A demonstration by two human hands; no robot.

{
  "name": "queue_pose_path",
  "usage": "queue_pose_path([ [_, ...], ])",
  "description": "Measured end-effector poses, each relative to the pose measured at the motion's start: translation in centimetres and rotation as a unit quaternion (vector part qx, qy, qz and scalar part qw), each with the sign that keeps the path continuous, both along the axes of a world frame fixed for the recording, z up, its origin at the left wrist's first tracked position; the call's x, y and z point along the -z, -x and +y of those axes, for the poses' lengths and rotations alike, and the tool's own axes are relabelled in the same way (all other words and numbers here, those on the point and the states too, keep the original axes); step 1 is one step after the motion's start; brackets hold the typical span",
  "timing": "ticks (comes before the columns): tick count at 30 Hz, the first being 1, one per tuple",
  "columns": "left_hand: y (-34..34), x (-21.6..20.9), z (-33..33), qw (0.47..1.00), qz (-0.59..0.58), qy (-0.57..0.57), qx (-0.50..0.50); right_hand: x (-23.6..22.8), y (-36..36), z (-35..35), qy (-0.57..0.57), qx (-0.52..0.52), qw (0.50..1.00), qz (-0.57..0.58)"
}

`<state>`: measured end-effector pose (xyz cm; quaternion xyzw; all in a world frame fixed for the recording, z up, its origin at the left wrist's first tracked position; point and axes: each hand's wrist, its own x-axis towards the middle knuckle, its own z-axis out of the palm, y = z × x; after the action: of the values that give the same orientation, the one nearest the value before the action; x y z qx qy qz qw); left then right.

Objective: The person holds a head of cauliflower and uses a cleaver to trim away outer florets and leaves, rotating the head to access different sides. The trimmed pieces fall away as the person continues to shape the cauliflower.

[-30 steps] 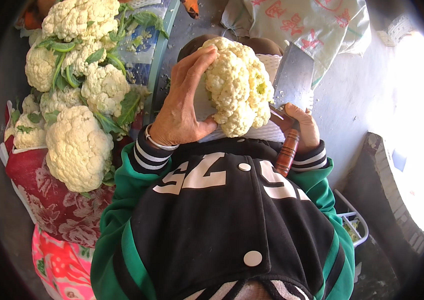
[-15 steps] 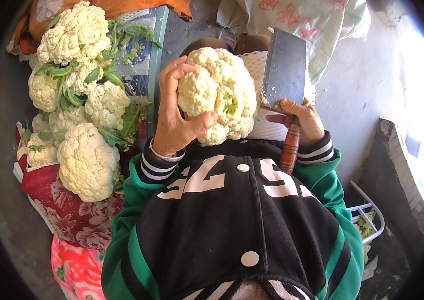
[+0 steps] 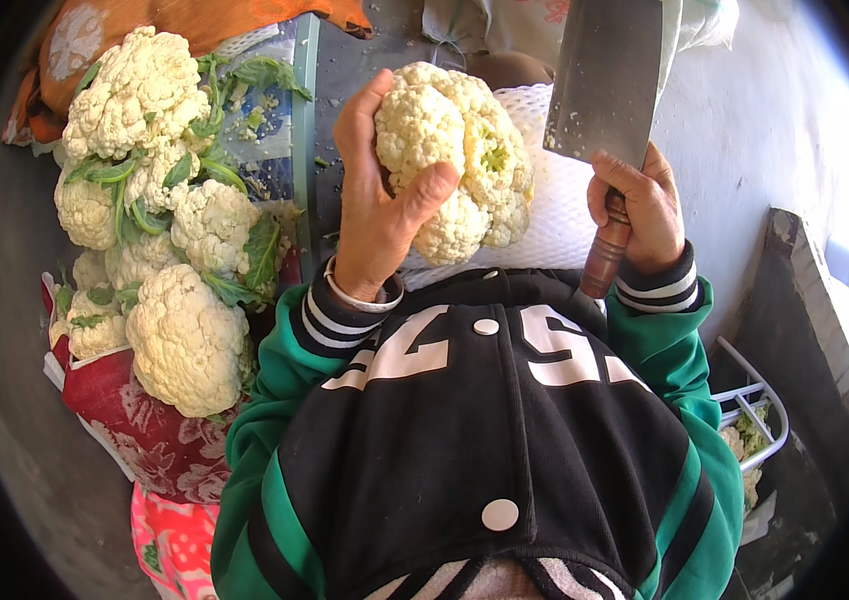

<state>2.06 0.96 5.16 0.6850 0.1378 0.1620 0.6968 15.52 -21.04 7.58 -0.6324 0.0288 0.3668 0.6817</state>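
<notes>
Right now my left hand (image 3: 390, 195) clasps a cauliflower head (image 3: 460, 150) between thumb and fingers, the head lying at two o'clock from that palm. My right hand (image 3: 653, 205) is wrapped round the handle of a cleaver (image 3: 607, 85), its long axis nearly six to twelve, blade uppermost. From this right grip the head sits toward ten, beside the blade but apart; the left hand is nearer. From mid-view, at four, a white barred frame (image 3: 757, 413) shows pale green-and-cream pieces (image 3: 745, 437) behind it; at ten, cauliflowers (image 3: 190, 340) lie heaped. The pale sack's (image 3: 490, 35) contents at twelve I cannot tell.
</notes>
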Motion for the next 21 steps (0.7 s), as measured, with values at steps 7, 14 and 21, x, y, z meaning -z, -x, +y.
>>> queue_pose_path([
  [7, 0.4, -0.7, 0.0, 0.997, 0.028, 0.061, -0.028, -0.4, 0.3, 1.0, -0.065, 0.013, 0.993, 0.103],
  [14, 0.3, -0.6, 0.0, 0.996, 0.021, 0.050, -0.069, -0.6, 0.9, 2.0, -0.138, -0.055, 0.983, 0.112],
  [21, 0.3, -0.7, -0.6, 0.996, 0.027, 0.055, -0.069, -0.5, 1.4, 2.2, -0.145, -0.058, 0.986, 0.062],
])
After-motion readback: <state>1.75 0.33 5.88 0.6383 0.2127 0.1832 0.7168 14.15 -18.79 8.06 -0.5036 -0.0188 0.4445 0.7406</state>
